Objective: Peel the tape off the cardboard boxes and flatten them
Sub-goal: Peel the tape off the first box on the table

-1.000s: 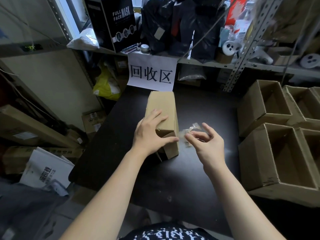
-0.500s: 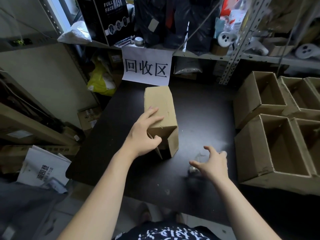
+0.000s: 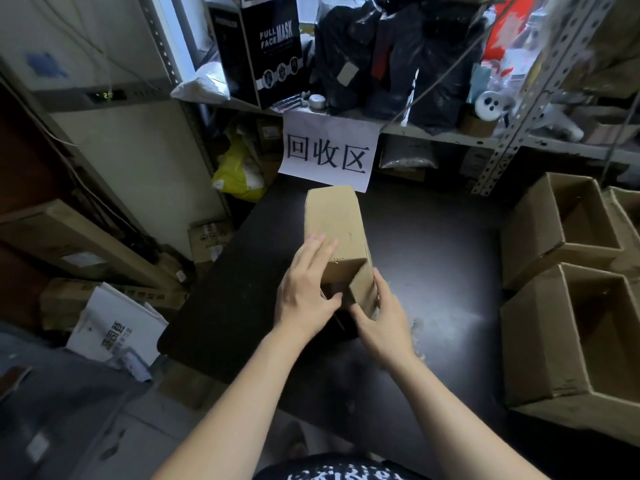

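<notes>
1. We find the box (image 3: 332,223) lying lengthwise on the black table (image 3: 433,254), near end open toward us.
2. Our left hand (image 3: 304,299) grips that end: fingers flat on top, thumb tucked into the opening.
3. Our right hand (image 3: 384,320) pinches the right flap (image 3: 363,292) (thumb inside, fingers outside).
4. Crumpled tape (image 3: 417,323) lies just beside it.
</notes>
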`<state>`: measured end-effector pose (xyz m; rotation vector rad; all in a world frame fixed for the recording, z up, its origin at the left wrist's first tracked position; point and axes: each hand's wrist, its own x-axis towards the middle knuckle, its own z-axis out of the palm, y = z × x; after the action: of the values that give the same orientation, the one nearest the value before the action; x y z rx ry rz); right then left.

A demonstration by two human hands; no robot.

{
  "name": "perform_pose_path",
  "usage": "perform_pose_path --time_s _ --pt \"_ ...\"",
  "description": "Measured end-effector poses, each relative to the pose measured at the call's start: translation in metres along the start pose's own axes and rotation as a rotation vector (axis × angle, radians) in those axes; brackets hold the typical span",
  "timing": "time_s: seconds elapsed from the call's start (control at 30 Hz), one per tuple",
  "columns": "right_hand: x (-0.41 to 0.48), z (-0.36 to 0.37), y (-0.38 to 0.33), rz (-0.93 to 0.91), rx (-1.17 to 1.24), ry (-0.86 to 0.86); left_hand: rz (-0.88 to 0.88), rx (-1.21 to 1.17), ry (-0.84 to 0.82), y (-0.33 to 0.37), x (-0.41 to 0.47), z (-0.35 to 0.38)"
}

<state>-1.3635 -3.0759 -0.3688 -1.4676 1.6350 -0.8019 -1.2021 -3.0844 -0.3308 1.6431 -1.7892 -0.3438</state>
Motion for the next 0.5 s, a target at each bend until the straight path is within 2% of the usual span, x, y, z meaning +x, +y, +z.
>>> perform_pose_path --time_s 0.13,0.37,0.43,0.5 --pt "0.006 0.002 -0.012 -0.132 0.052 0.051 -0.088 -0.046 0.108 -0.006 0.007 -0.014" --pt "0.019 0.007 -0.032 -0.371 -0.048 0.143 -0.182 0.107 0.320 -0.012 0.014 -0.032" --pt "0.020 0.008 -0.036 -0.353 -0.060 0.196 -0.172 0.068 0.328 -0.013 0.014 -0.038" --pt "0.021 0.009 -0.039 -0.257 -0.065 0.232 -0.187 0.010 0.366 -0.014 0.014 -0.042"
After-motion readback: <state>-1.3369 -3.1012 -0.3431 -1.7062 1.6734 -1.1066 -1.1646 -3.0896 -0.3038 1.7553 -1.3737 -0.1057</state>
